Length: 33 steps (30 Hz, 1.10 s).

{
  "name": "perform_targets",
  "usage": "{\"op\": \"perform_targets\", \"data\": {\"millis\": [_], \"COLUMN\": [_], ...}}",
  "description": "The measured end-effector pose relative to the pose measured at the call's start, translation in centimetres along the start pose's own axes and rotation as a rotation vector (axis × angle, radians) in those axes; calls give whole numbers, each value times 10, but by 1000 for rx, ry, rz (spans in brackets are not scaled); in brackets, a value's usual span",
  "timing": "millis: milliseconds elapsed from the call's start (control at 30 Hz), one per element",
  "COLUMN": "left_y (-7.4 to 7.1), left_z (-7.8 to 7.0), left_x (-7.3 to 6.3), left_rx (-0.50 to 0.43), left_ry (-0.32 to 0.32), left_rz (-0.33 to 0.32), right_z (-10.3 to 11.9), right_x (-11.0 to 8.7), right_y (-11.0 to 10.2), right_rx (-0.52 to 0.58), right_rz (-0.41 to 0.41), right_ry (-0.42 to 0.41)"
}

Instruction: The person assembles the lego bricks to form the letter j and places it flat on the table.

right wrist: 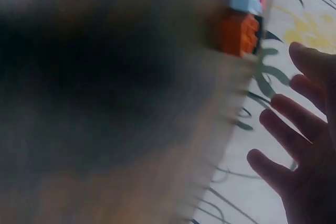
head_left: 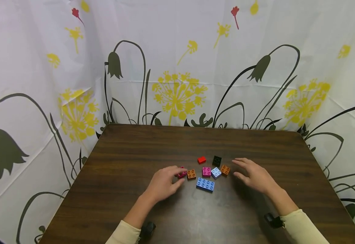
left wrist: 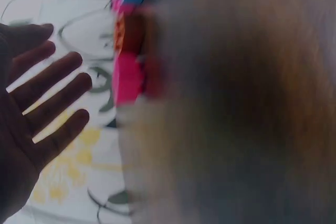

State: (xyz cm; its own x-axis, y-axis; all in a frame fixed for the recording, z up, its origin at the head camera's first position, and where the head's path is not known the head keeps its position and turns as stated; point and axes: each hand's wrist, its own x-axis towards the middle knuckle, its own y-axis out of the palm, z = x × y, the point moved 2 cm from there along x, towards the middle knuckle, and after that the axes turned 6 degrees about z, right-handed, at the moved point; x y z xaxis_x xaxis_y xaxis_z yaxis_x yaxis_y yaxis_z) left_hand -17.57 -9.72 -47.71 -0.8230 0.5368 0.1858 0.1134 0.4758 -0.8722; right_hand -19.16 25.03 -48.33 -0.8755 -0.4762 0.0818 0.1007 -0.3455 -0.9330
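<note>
My left hand (head_left: 164,183) hovers just left of the toy bricks, and in the head view its fingertips partly cover a magenta brick (head_left: 182,175). The left wrist view shows that hand (left wrist: 39,98) with fingers spread, holding nothing, apart from the magenta brick (left wrist: 126,78). An orange brick (head_left: 191,174) lies beside the magenta one. On the other side, my right hand (head_left: 256,177) is nearest a second orange brick (head_left: 225,170). Its fingers are also spread and hold nothing in the right wrist view. Between the hands lie a second magenta brick (head_left: 206,171), a light blue brick (head_left: 216,173) and a long blue brick (head_left: 205,184).
Farther back on the dark wooden table (head_left: 128,149) are a small red brick (head_left: 201,160) and a black brick (head_left: 217,161). A white curtain (head_left: 171,40) printed with flowers hangs behind the table and at both sides. Dark bands (head_left: 148,230) sit at both wrists.
</note>
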Motion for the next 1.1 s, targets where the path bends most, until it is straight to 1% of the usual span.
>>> {"op": "perform_targets", "data": {"millis": [67,133,200,333,500,600,733,867,1100], "left_y": [10,20,29,43,51,57,63,66,66], "left_z": [-7,-14,-19,-26,-29,-28,-27,-26,-26], "left_x": [3,6,10,18,24,26,28,30,30], "left_rx": [35,45,38,23,49,72,89,92,76], "left_ry": [-19,-40,-67,-97,-99,-98,-93,-76,-58], "left_rz": [53,95,122,148,161,161,128,93,94], "right_z": [2,3,4,7,9,9,7,6,4], "right_x": [1,2,5,9,14,14,15,16,16], "right_y": [10,19,26,37,45,47,49,50,49], "right_rx": [15,21,29,53,62,55,45,36,45], "right_rz": [-5,-20,-41,-81,-94,-104,-141,-168,-171], "right_ry": [1,-1,5,39,87,97,96,95,104]}}
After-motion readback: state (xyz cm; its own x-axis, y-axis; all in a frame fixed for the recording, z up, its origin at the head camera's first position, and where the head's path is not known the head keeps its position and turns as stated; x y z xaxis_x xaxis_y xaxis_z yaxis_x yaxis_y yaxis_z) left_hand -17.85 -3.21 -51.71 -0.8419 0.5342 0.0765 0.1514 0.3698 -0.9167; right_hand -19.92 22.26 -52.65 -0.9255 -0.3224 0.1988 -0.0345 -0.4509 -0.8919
